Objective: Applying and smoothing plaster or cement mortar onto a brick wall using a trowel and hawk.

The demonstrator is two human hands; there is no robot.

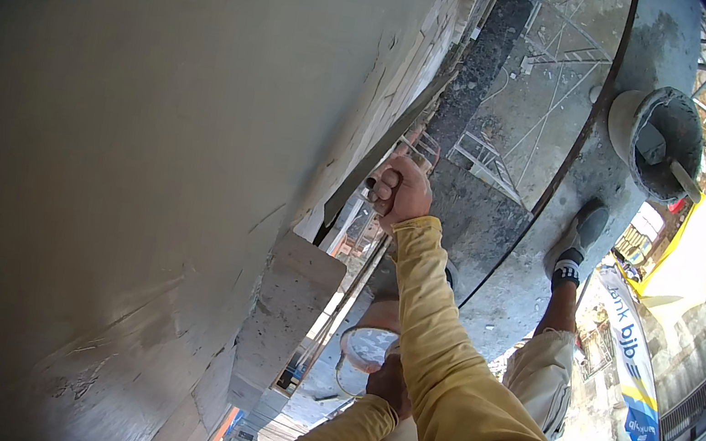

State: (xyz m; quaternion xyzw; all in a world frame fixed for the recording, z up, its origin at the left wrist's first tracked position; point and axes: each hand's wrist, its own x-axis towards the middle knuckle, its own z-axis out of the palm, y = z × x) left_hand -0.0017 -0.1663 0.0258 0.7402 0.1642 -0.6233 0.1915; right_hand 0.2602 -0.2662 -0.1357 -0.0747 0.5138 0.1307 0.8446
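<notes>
My right hand (405,194) is closed around the handle of a plastering trowel at the centre of the view. The trowel's long, thin blade (396,135) is seen nearly edge-on, along the right side of a broad grey plastered wall (160,98). Whether the blade touches the plaster I cannot tell. Lower down, my left hand (390,385) is in shadow beside a round bucket (368,345) with a pale rim and a wire handle. Its fingers are hidden, partly behind my right sleeve.
A mortar-coated bucket (660,145) with a stick-like handle in it stands on the curved concrete ledge (532,258) at right. My shoe (587,230) rests on that ledge. Ladder-like metal frames (491,164) lie beyond the wall. A yellow sheet (689,255) and a printed banner (631,357) show far below.
</notes>
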